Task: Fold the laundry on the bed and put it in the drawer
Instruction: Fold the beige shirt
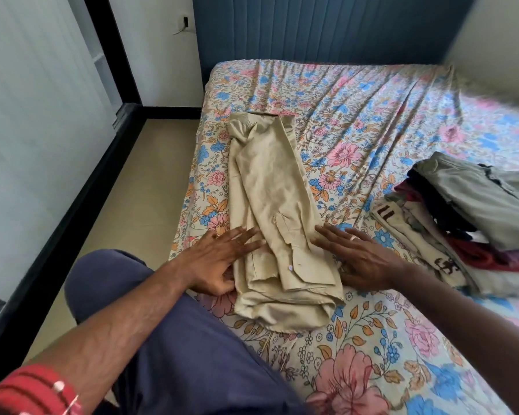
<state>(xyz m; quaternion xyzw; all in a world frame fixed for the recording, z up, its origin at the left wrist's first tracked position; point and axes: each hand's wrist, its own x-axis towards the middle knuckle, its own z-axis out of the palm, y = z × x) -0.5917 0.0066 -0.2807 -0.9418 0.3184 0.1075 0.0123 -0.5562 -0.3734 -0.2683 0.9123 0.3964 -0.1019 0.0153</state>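
A beige shirt [270, 199] lies lengthwise on the floral bed sheet [372, 121], folded into a long narrow strip with its collar at the far end and its hem bunched near me. My left hand [219, 262] rests flat at the strip's near left edge, fingers spread, the thumb tucked against the cloth. My right hand [360, 256] lies flat at the near right edge, fingers apart, touching the fabric. Neither hand grips the shirt.
A stack of folded clothes [468, 223] sits on the bed to the right, a grey garment on top. My knee in dark blue trousers [150, 313] leans at the bed's near left edge. Beige floor [126, 205] and a white wardrobe door [36, 115] lie left.
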